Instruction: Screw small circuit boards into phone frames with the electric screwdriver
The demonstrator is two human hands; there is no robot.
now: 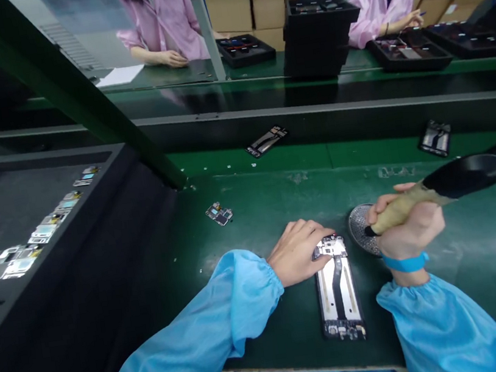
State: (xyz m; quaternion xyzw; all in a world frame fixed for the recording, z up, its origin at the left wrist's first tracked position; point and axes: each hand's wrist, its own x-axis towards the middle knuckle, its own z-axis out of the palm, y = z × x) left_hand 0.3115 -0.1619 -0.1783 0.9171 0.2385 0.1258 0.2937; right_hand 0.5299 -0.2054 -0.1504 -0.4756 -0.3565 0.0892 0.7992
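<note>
Glossy green tabletop; left grip clasps rectangular phone; right grip, taped tool.

1. We are finding open bench between the board and dish, beyond our left hand.
2. The tray and slanting post are blocking our left.
3. Our right hand and driver are obstructing the right.
4. The back rail is bounding our reach forward.

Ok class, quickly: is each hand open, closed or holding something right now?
Left hand: on the upper end of the opened phone; whether it grips cannot be told.
Right hand: closed, holding the black-and-tan tool.
</note>
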